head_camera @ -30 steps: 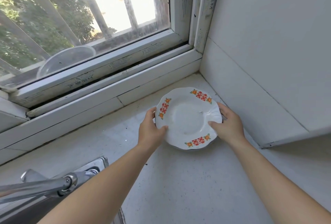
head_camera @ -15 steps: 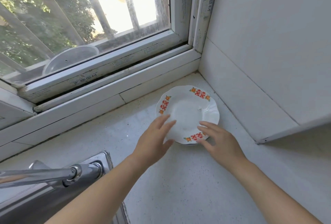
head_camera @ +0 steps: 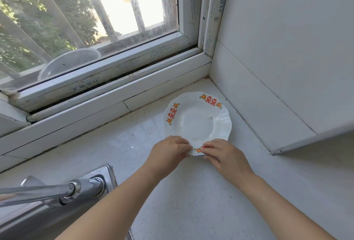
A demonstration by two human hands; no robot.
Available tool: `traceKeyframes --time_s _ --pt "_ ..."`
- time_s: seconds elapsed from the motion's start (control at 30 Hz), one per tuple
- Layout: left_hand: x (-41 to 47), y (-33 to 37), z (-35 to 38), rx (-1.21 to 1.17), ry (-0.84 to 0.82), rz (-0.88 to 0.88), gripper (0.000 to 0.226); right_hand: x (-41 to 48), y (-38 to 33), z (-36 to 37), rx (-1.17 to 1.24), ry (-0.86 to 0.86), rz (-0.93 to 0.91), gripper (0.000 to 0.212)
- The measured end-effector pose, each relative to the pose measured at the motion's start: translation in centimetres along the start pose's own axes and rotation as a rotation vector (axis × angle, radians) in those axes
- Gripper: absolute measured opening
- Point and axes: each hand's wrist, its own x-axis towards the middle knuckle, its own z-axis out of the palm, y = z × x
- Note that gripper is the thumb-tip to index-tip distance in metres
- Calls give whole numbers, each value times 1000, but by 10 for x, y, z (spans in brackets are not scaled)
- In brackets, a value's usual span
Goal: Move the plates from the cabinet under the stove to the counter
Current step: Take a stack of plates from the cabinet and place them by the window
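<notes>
A white plate with a scalloped rim and red-and-orange emblems lies flat on the pale counter, close to the corner between the window sill and the right wall. My left hand is curled on the plate's near-left rim. My right hand lies over the near rim beside it, its fingers covering part of one red emblem. Both hands pinch that near edge, almost touching each other. No cabinet or other plates are in view.
A white tiled wall rises on the right, with a ledge edge jutting over the counter. The window frame runs along the back. A chrome tap and the sink rim are at the lower left.
One second ago my hands held the plate by its sides. They let go and hovered open over its near edge, and now both have closed on the near rim.
</notes>
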Motion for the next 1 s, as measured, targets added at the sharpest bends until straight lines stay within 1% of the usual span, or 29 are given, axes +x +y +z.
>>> traceKeyframes --time_s 0.13,0.43,0.67,0.83,1.0 --pt "3 -5 5 33 -8 9 28 2 5 1 21 10 -27 23" --pt "30 -7 5 67 23 17 28 24 23 -2 41 59 -53 22" --pt "52 -14 0 105 32 22 26 45 35 -9 23 54 -62 20" --pt "57 -17 -3 143 0 41 27 49 38 -10 12 32 -46 19" --pt "56 -10 -6 147 -43 -7 33 48 34 -10 3 13 -2 19"
